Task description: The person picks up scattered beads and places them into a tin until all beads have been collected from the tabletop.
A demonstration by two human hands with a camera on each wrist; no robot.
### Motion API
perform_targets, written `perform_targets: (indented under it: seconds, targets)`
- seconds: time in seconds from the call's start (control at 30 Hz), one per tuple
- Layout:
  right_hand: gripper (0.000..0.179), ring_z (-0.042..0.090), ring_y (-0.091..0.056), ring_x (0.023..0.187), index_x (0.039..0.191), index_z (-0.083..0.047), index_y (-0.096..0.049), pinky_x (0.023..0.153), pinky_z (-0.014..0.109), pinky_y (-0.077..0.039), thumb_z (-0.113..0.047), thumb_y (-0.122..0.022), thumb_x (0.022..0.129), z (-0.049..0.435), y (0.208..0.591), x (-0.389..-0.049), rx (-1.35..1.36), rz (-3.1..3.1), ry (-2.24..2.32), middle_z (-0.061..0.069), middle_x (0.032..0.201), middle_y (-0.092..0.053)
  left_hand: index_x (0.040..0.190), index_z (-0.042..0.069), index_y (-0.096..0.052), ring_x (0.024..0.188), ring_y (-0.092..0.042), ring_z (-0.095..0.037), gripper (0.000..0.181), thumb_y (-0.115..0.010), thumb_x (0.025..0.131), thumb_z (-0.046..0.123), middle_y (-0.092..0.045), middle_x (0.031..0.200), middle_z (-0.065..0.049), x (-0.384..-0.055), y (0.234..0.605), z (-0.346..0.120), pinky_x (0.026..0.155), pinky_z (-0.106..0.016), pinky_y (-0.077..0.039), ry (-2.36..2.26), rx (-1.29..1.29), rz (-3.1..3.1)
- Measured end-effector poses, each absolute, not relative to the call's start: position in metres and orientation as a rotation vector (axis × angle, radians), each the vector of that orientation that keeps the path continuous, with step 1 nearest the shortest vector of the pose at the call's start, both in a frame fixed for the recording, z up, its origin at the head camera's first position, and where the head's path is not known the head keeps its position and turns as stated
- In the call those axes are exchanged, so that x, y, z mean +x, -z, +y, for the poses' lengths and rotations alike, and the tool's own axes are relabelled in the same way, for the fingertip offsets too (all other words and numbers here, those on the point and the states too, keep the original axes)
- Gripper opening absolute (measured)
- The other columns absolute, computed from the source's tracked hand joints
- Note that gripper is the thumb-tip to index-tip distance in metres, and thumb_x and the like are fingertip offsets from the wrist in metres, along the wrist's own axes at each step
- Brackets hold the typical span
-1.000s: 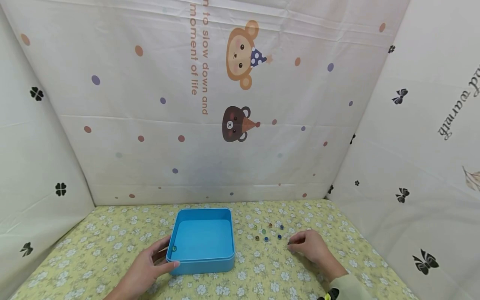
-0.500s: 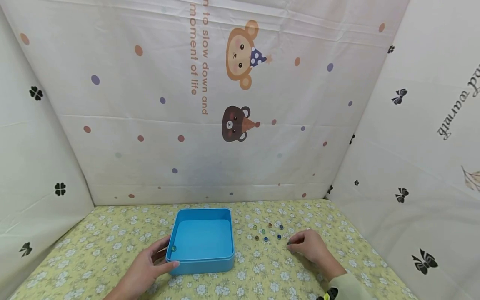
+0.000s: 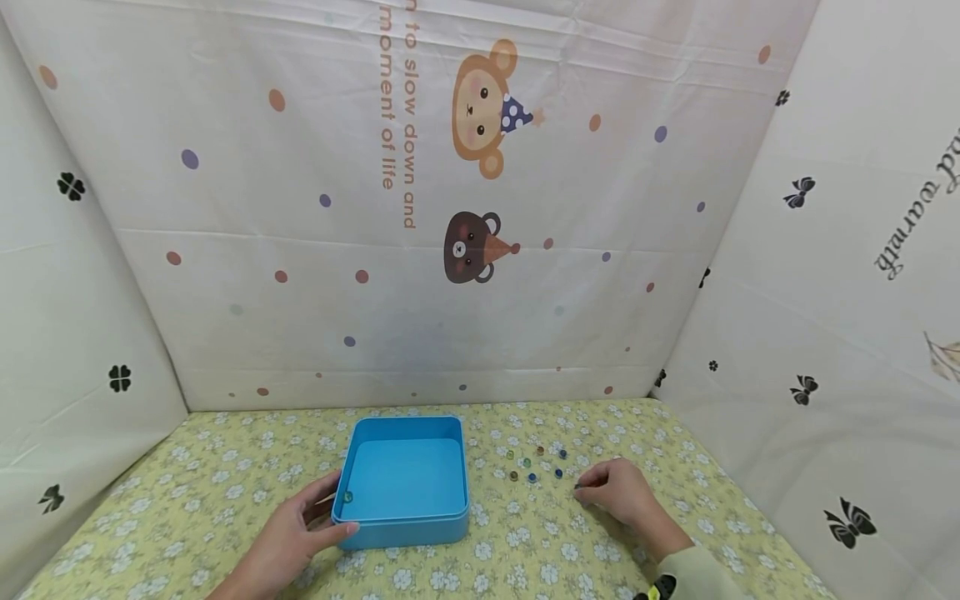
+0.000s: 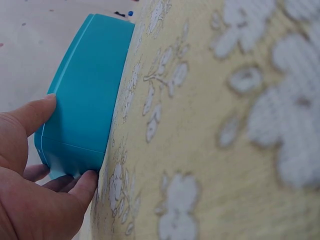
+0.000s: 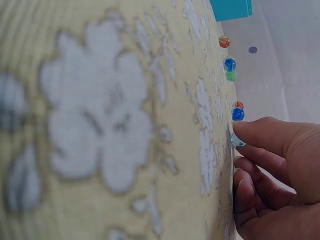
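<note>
My left hand (image 3: 288, 533) grips the near left corner of an open square blue box (image 3: 408, 532), thumb on its front side and fingers around its left side. The same box (image 4: 95, 75) fills the upper left of the left wrist view, with the thumb near its rim. One green glass marble (image 3: 348, 497) lies inside, in the near left corner. To the right of the box, my right hand (image 3: 618, 496) is low at the tablecloth. Between its thumb and index finger it pinches a clear, bluish marble (image 5: 238, 140).
Several loose marbles lie between box and right hand, among them a blue one (image 3: 532, 477), a brown one (image 3: 513, 476) and a green one (image 3: 527, 462). A yellow floral cloth (image 3: 517, 550) covers the table. Printed white curtains (image 3: 405, 333) stand behind and at both sides.
</note>
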State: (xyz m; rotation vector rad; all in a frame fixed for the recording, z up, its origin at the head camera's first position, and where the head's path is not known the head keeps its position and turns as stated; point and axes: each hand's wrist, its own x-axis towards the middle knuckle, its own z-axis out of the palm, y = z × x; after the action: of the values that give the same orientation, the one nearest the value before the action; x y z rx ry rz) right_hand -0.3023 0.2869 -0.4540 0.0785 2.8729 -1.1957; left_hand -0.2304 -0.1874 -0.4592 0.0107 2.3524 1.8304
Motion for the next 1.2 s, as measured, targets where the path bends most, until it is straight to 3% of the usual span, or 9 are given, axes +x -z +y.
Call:
perform_targets:
  seconds: [1.2]
  targets:
    - [0.017,0.014,-0.067,0.079,0.096,-0.007,-0.081,0.063,0.032,-0.066,-0.019,-0.085,0.086,0.2852,0.4494,-0.2926,-0.073,2.798,1.252,0.001,0.092,-0.075,0.161,0.007,-0.027,0.145,-0.037,-0.055,0.088,-0.079,0.091,0.021,-0.029,0.163,-0.03,-0.2305,0.4581,-0.1876,0.117,-0.051,-0.056,-1.824,0.01,2.354]
